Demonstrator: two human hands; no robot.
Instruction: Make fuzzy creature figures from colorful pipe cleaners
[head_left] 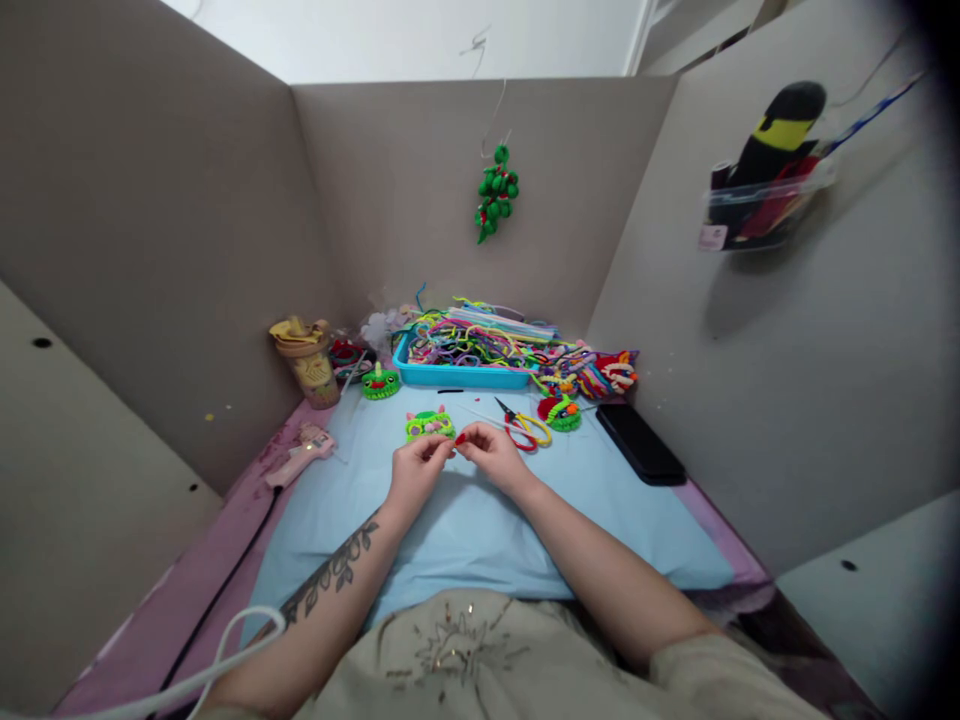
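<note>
Here, a blue tray (450,377) at the back of the light-blue mat (465,530) is heaped with coloured pipe cleaners (480,340). A clear wall bin (765,205) holds a black-and-yellow tool, its label too small to read. The left hand (416,470) and right hand (491,452) meet fingertip to fingertip, pinching something too small to make out, just before a green pipe-cleaner figure (430,425). Red-and-yellow scissors (525,428) lie beside the right hand.
</note>
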